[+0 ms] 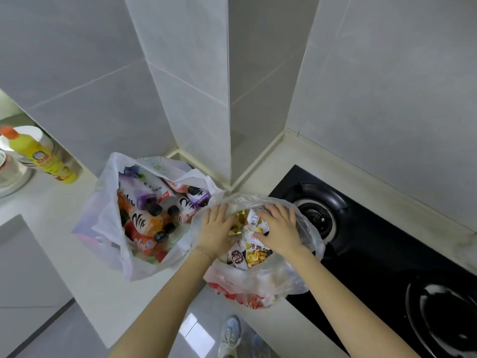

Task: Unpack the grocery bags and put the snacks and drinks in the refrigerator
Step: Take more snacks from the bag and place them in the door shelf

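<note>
Two plastic grocery bags stand on the white counter. The left bag (108, 228) is open and holds several drink bottles (144, 218) with dark caps. The right bag (271, 282) is clear and holds snack packets (254, 255). Both my hands are inside its mouth. My left hand (215, 229) lies on the left side of the packets, fingers toward a gold-wrapped snack (237, 223). My right hand (280, 226) curls over a white snack packet (254, 219), thumb under its edge.
A black gas hob (374, 249) sits right of the snack bag, partly under it. A yellow bottle with an orange cap (38, 153) and white bowls (10, 171) stand at far left. Tiled walls form a corner behind the bags. The counter edge runs below the bags.
</note>
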`<control>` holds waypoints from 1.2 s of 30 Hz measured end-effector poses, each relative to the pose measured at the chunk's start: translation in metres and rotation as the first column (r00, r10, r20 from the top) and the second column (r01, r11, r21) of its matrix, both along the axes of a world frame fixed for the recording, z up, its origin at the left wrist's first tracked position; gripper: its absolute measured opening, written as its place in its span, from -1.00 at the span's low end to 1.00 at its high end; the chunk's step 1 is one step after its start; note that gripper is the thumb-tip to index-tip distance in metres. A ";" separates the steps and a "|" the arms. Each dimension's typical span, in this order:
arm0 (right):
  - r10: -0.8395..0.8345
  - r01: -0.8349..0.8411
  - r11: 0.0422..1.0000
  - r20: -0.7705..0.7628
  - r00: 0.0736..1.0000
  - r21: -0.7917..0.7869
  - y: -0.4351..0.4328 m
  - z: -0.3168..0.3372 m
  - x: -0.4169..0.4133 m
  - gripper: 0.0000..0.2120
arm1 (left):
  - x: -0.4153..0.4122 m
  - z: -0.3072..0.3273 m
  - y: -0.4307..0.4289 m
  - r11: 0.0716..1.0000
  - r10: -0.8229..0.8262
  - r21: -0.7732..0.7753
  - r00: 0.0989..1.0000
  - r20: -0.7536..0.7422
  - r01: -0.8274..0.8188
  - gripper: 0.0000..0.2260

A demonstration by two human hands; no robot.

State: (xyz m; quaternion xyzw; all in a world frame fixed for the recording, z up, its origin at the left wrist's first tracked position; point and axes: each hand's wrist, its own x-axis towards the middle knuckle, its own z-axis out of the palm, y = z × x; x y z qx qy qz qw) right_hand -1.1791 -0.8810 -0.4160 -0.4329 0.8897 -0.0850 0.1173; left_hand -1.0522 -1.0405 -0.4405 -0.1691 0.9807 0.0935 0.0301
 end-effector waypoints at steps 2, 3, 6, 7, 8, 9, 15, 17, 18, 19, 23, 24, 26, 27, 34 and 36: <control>-0.004 0.005 1.000 -0.004 1.000 0.023 -0.005 -0.005 -0.003 -0.40 | -0.003 -0.007 -0.005 1.000 -0.010 0.011 1.000 0.025 0.010 -0.50; -0.011 0.011 1.000 -0.004 1.000 0.028 -0.007 -0.007 -0.004 -0.39 | -0.004 -0.009 -0.006 1.000 -0.011 0.016 0.999 0.039 0.011 -0.50; -0.053 0.053 0.997 0.002 0.999 0.063 -0.013 -0.015 -0.005 -0.36 | -0.010 -0.012 -0.008 1.000 -0.011 0.025 0.999 0.048 0.009 -0.45; -0.072 0.072 0.994 0.002 0.997 0.079 -0.016 -0.018 -0.005 -0.34 | -0.011 -0.013 -0.008 1.000 -0.006 0.018 0.999 0.052 0.005 -0.42; -0.089 0.088 0.992 0.005 0.996 0.092 -0.019 -0.020 -0.005 -0.33 | -0.012 -0.015 -0.009 1.000 -0.001 0.008 0.998 0.056 0.001 -0.38; -0.101 0.100 0.990 0.009 0.995 0.104 -0.022 -0.022 -0.004 -0.31 | -0.013 -0.018 -0.010 1.000 0.002 0.003 0.998 0.066 -0.002 -0.35; -0.155 0.155 0.988 -0.003 0.988 0.012 -0.035 -0.032 -0.001 -0.40 | -0.020 -0.025 -0.016 0.997 0.061 0.038 0.996 0.066 -0.064 -0.42; -0.170 0.170 0.985 -0.003 0.985 0.000 -0.037 -0.031 0.001 -0.47 | -0.021 -0.020 -0.016 0.997 0.062 0.045 0.998 0.030 -0.063 -0.56; -0.178 0.178 0.984 0.009 0.984 0.003 -0.038 -0.030 0.001 -0.49 | -0.021 -0.017 -0.016 0.997 0.059 0.056 0.998 0.011 -0.059 -0.64; -0.185 0.185 0.983 0.026 0.982 0.011 -0.038 -0.029 0.002 -0.50 | -0.020 -0.016 -0.017 0.996 0.055 0.065 0.998 -0.008 -0.054 -0.70; -0.226 0.224 0.974 0.095 0.969 0.030 -0.036 -0.022 0.005 -0.53 | -0.016 -0.010 -0.022 0.992 0.064 0.117 0.995 -0.077 -0.055 -0.79; -0.240 0.240 0.971 0.116 0.964 0.013 -0.035 -0.019 0.006 -0.54 | -0.015 -0.008 -0.023 0.988 0.078 0.143 0.991 -0.105 -0.063 -0.81; -0.265 0.278 0.959 0.184 0.947 -0.049 -0.034 -0.008 0.007 -0.56 | -0.012 -0.001 -0.020 0.982 0.097 0.178 0.979 -0.180 -0.064 -0.86; -0.274 0.303 0.947 0.232 0.933 -0.102 -0.033 -0.002 0.007 -0.57 | -0.011 0.004 -0.019 0.981 0.093 0.190 0.968 -0.232 -0.048 -0.89; -0.260 0.502 0.770 0.525 0.811 -0.393 -0.010 0.030 0.011 -0.38 | 0.005 0.062 0.007 0.872 0.330 0.480 0.833 -0.444 -0.090 -0.88; -0.237 0.513 0.741 0.546 0.804 -0.434 -0.001 0.040 0.018 -0.32 | 0.015 0.078 0.018 0.819 0.423 0.564 0.779 -0.464 -0.108 -0.89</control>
